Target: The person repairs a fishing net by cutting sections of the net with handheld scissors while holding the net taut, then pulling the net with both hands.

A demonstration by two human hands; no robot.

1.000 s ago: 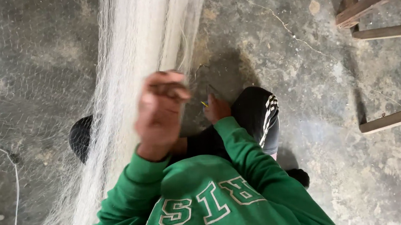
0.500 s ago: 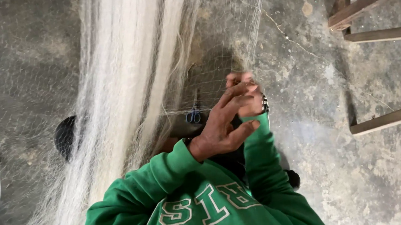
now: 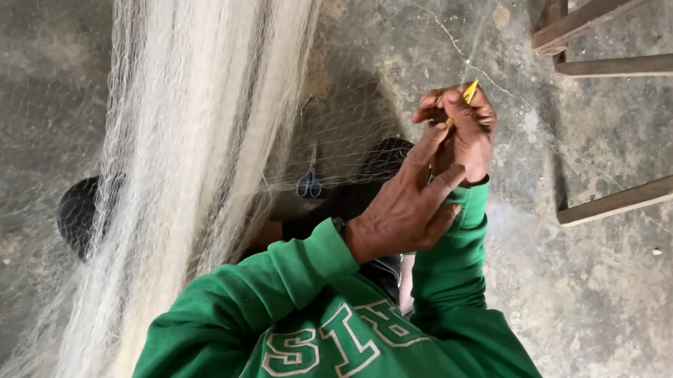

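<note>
green sweatshirt (image 3: pixel 322 359) fills the bottom of the view, both sleeves reaching up. left hand (image 3: pixel 406 206) sits nearest, fingers half spread and loosely curled, fingertips touching the right hand and the fine mesh, can't tell if it really pinches anything. just above it the right hand (image 3: pixel 460 128) is bunched into a tight grip around a thin yellow needle (image 3: pixel 469 92), whose tip pokes out the top of the fist, right up against the net (image 3: pixel 205 145). the net hangs as a thick pale bundle down the left side, and a thin see-through sheet of it spreads across in front of both hands. behind the mesh, small blue-handled scissors (image 3: pixel 309 184) lie near a dark-clothed knee. further out is the grey concrete floor (image 3: pixel 634 282), with a wooden frame (image 3: pixel 635 70) well off to the right.
</note>
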